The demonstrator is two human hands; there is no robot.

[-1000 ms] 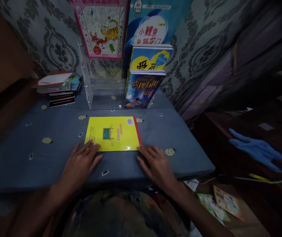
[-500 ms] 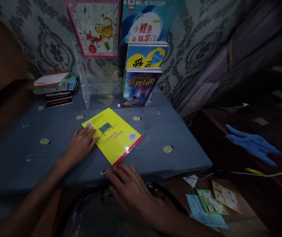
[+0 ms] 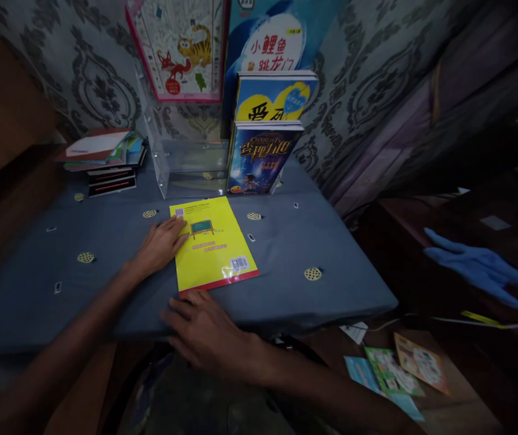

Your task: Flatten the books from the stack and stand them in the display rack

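A yellow book (image 3: 214, 248) with a red lower edge lies flat on the blue-grey tablecloth (image 3: 286, 296). My left hand (image 3: 162, 241) rests on its left edge, fingers spread loosely over the cover. At the table's front edge, my right hand (image 3: 200, 323) has its fingers apart, with the fingertips close to the book's lower left corner. Behind the book stands a clear acrylic rack (image 3: 191, 184), which holds a dark blue book (image 3: 261, 157), a blue and yellow book (image 3: 272, 99) and, higher up, a pink-framed book (image 3: 186, 54).
A pile of books and papers (image 3: 100, 151) lies at the back left of the table. To the right is a blue glove (image 3: 479, 263) on a dark surface. Booklets (image 3: 392, 368) lie lower right, and a patterned curtain (image 3: 100, 78) hangs behind.
The yellow book has turned so that its lower edge is nearly level with the table's front. My right hand has moved left along the table edge. The view has shifted slightly.
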